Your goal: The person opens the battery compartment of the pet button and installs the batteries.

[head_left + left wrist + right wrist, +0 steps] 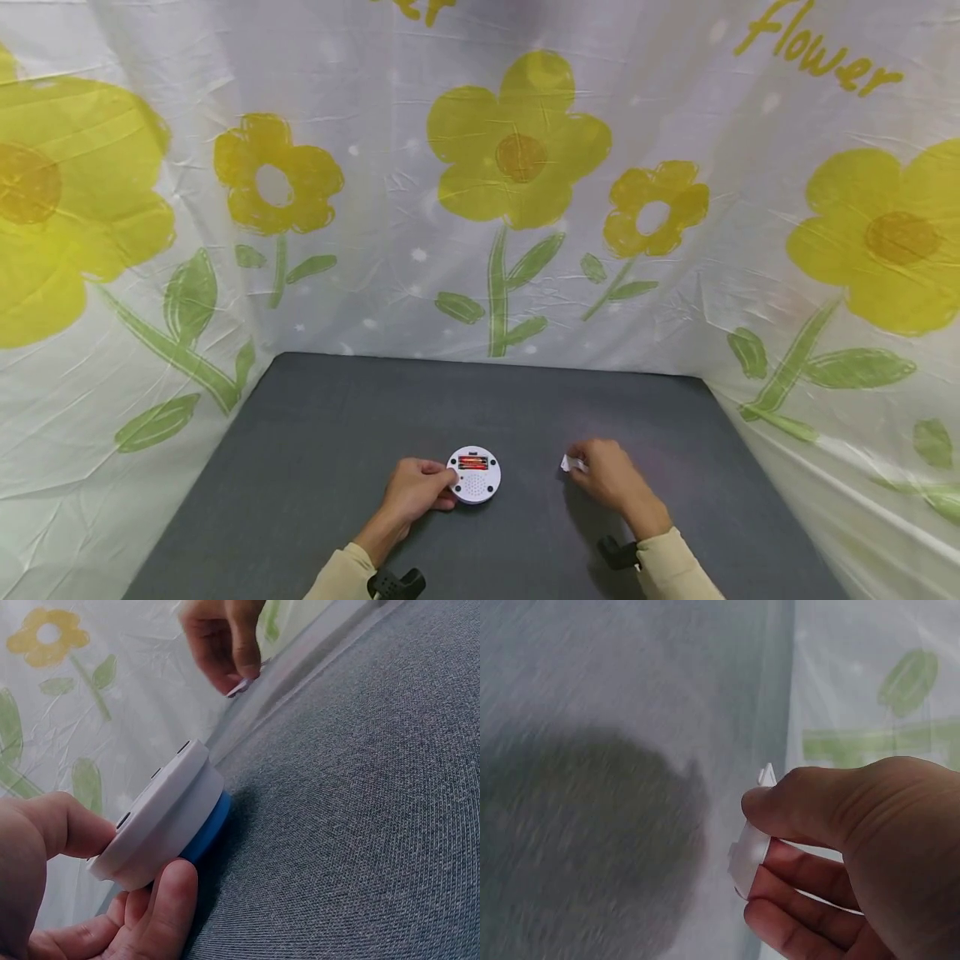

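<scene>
A round white device (474, 487) with a blue underside lies face down on the dark table. Its battery compartment is uncovered, and red batteries (473, 462) sit inside. My left hand (417, 490) grips the device's left edge, thumb on top and fingers at the side, as the left wrist view (161, 821) also shows for the device. To the right, my right hand (609, 473) pinches a small white battery cover (750, 855) between thumb and fingers. In the right wrist view the cover is above the table, apart from the device.
The dark grey cloth-covered table (360, 408) extends to a white curtain (390, 275) with yellow flowers, which stands behind and along both sides. Black wrist cameras (397, 585) are strapped at both sleeves.
</scene>
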### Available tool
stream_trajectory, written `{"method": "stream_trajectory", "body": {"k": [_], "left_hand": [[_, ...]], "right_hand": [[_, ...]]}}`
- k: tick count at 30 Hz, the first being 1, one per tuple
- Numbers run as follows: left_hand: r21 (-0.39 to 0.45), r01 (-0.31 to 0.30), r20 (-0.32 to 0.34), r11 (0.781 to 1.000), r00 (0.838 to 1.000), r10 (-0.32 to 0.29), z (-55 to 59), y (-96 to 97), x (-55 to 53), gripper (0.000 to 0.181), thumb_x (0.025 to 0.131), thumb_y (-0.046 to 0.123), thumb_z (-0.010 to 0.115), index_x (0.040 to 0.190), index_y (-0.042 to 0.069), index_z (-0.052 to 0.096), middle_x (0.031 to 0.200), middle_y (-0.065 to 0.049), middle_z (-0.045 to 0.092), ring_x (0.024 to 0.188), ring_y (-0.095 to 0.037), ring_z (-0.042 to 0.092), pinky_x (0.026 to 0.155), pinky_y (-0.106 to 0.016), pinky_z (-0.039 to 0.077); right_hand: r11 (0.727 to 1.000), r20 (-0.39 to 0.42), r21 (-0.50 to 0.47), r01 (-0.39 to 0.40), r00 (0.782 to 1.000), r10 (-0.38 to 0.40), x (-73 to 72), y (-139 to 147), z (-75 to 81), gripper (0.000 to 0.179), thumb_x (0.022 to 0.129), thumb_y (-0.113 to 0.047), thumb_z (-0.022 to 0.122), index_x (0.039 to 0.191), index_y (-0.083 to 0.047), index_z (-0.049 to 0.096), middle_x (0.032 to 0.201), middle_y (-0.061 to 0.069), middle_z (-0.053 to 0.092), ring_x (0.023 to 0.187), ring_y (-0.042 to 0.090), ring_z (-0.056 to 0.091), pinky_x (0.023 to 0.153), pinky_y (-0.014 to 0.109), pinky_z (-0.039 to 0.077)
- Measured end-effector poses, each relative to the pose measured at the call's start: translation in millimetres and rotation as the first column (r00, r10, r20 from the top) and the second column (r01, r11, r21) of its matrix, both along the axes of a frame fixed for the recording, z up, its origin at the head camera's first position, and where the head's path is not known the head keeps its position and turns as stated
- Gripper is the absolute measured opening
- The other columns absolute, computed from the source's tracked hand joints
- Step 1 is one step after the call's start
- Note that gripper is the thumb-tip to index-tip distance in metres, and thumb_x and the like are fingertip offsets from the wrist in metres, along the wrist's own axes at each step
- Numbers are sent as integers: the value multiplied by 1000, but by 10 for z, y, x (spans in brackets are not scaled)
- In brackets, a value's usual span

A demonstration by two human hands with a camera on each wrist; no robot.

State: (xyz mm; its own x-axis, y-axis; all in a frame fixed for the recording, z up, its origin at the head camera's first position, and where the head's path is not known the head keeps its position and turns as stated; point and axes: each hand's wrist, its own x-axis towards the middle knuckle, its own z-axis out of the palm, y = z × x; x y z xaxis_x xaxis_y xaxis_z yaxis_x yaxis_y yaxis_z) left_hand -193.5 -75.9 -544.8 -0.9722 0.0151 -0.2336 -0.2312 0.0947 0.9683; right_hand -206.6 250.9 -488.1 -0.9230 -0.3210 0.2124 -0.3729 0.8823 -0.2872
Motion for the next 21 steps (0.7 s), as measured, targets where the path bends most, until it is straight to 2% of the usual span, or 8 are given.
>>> {"method": "stream_trajectory", "body": {"k": [6,11,14,21], "left_hand": [[-10,2,5,1000,1000,-2,8,-10,-8,27,89,9,75,108,-10,76,85,-10,79,68,-15,76,62,-29,68],[-10,5,10,1000,1000,-4,21,-6,-9,27,88,9,76,108,-9,76,85,-10,79,69,-15,76,63,-29,68],[-8,10,7,1000,1000,-10,22,-3,-8,27,89,9,75,108,-9,76,84,-10,79,69,-15,76,63,-29,68],[-15,11,12,1000,1000,-10,26,-6,-3,26,89,9,76,108,-9,76,85,-10,79,70,-15,77,64,-30,68]], "right_hand": [[996,-51,13,-87,995,87,-70,-217,22,14,85,-1,86,97,-7,82,91,4,79,83,22,74,71,39,63],[984,-117,11,-178,977,178,-125,-421,95,13,84,-1,84,95,-6,81,87,5,76,79,20,70,68,35,60],[975,-124,15,-223,967,223,-151,-553,152,13,85,-1,83,97,-5,82,88,6,76,78,20,69,68,34,60],[965,-102,23,-260,960,261,-188,-837,250,14,88,-1,82,102,-4,82,95,8,78,84,21,73,72,38,63]]}}
